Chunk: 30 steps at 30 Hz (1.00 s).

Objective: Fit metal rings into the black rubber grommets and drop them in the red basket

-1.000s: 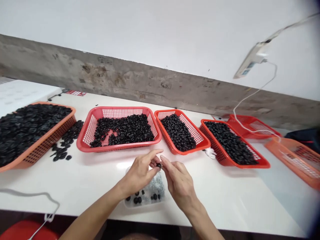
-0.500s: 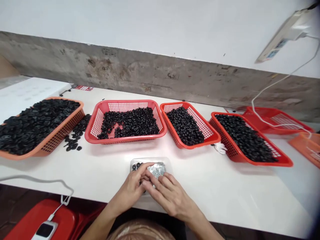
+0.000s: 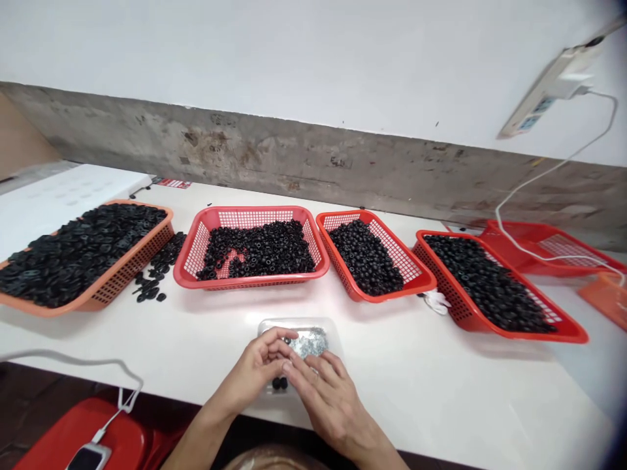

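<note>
My left hand [image 3: 258, 367] is over the left side of a clear plastic tray [image 3: 334, 334], its fingers curled and its thumb pointing at the other hand. From the right, my right hand [image 3: 329, 399] meets it, fingertips pressed close to the left ones. Whatever is between the fingertips is too small or hidden to make out. Small shiny metal pieces [image 3: 315, 341] lie in the right part of the tray. A few black round parts [image 3: 279, 383] show below the left hand; the hands cover the rest of the tray.
Behind the tray stand a pink basket [image 3: 252, 282] and two red baskets [image 3: 386, 297] [image 3: 533, 336] of small black parts. An orange basket [image 3: 105, 287] is heaped at left, with loose black pieces [image 3: 149, 284] beside it. A white cable [image 3: 502, 215] hangs at right.
The view has shifted slightly, so the baskets appear lower. My left fingers have curled in more, and black parts now show under the left hand. Both hands remain together over the tray.
</note>
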Available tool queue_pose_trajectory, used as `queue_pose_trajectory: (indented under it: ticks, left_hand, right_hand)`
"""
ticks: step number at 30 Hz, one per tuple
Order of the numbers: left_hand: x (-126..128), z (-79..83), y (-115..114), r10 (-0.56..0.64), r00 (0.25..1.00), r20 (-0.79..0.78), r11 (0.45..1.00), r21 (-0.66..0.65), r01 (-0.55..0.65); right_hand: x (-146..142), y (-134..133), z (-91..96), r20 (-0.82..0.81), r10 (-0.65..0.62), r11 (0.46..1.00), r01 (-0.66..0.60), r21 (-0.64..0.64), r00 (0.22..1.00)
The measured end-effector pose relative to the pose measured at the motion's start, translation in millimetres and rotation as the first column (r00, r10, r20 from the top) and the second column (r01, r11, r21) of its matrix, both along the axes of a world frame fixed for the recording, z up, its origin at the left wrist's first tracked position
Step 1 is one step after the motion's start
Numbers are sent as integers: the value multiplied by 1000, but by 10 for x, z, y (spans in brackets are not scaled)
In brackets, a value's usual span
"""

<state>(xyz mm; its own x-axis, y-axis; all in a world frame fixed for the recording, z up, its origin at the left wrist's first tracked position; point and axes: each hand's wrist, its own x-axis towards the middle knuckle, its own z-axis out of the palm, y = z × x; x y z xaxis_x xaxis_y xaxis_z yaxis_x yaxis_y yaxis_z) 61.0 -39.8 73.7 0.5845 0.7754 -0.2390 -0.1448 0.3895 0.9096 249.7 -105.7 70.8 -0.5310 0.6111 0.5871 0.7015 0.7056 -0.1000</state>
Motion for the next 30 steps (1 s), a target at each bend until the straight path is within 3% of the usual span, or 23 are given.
queue_pose_trajectory:
  ticks: [3,7,12,14,15,17,19,24,30]
  left_hand:
    - [51,63,-36,52,997,50,997,-63,-49]
    - [119,144,-82,162,985,68,984,-86,-155]
    - [56,147,-22,345,938,23,938,-58,-343]
    - [14,127,5,378,926,9,925,-29,-378]
    - [-1,116,13,385,923,9,923,-15,-385]
    - [-13,95,15,376,926,11,926,8,-376]
    - [-11,77,8,357,934,10,934,30,-357]
    - [-16,43,-10,328,945,8,942,68,-327]
    - [-32,29,-2,312,950,3,947,75,-311]
  right_hand:
    - [-83,11,-82,-175,-57,996,69,61,983]
    - [-142,101,17,-296,-131,987,154,54,946]
    - [6,230,152,-371,-274,959,221,-179,887]
    - [78,271,146,-275,-391,884,275,-379,879]
    - [96,290,136,-157,-428,815,306,-492,890]
    - [82,331,114,116,-399,658,372,-654,910]
    - [6,376,95,284,-308,565,415,-713,908]
    - [-235,486,55,399,-232,515,460,-724,887]
    - [-292,508,63,447,-171,529,465,-710,878]
